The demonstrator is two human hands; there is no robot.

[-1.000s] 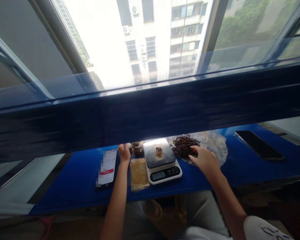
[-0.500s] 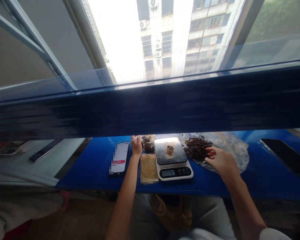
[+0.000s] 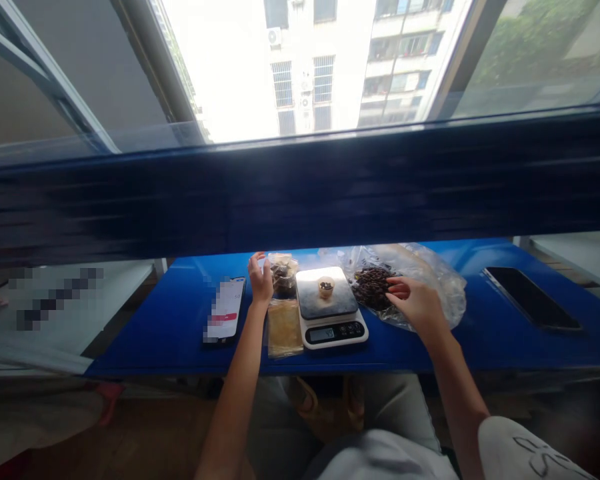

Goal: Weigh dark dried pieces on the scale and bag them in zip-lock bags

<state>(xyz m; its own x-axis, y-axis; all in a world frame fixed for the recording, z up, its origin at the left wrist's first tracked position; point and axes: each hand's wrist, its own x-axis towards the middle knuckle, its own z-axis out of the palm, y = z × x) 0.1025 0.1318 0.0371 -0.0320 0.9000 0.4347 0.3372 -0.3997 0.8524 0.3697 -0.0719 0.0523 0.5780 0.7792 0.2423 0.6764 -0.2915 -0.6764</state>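
A small kitchen scale (image 3: 330, 315) stands on the blue table (image 3: 480, 333) with a little cup (image 3: 325, 287) of dark pieces on its platform. My right hand (image 3: 414, 304) rests on a clear plastic bag (image 3: 430, 283) holding a heap of dark brown pieces (image 3: 371, 288), its fingers curled into the heap. My left hand (image 3: 261, 279) lies just left of a small packet of dark pieces (image 3: 283, 272), fingers together and touching it. A flat yellowish packet (image 3: 285, 327) lies in front of that.
A phone with a lit screen (image 3: 225, 317) lies left of my left arm. A dark phone (image 3: 531, 307) lies at the table's right. A blurred dark blue bar (image 3: 300, 193) crosses the view above the table. A window shows buildings behind. A white surface (image 3: 60, 320) adjoins the left.
The view has shifted slightly between frames. My right hand stays at the heap of dark pieces, and my left hand stays beside the small packet.
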